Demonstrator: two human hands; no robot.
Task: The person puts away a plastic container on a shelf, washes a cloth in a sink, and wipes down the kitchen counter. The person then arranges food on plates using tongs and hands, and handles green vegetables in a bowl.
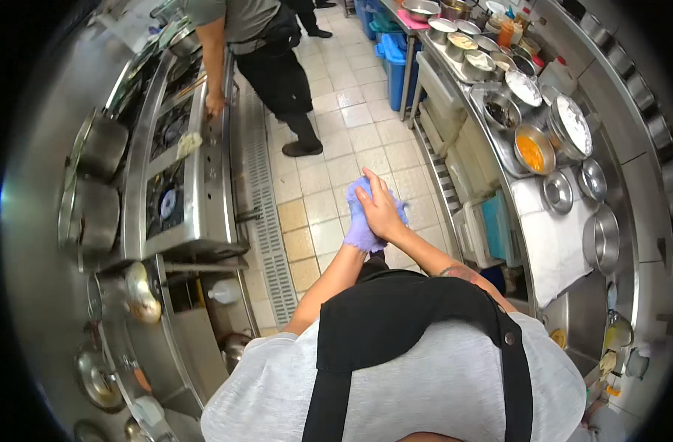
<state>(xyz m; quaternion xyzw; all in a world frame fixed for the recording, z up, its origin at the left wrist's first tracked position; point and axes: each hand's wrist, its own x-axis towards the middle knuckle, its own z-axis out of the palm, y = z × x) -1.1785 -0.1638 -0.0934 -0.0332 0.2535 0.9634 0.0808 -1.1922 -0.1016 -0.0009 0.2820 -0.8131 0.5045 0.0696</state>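
Note:
A fluffy purple cloth (356,225) is bunched between my hands, in front of me at about waist height. My right hand (383,210) lies over it with the fingers together and the thumb along the near side, closed on the cloth. The cloth covers my left hand, and its fingers are hidden; only the bare left wrist (349,258) and forearm show below the cloth's edge. Both forearms come together at the cloth. Some purple cloth also sticks out past the right side of my right hand.
Stove burners (168,202) and large pots (89,217) line the left. A co-worker's hand (215,104) rests at the stove front. On the right, a steel counter carries bowls, including orange food (530,152), and a white cloth (554,228). A tiled floor (325,169) with a drain grate runs between.

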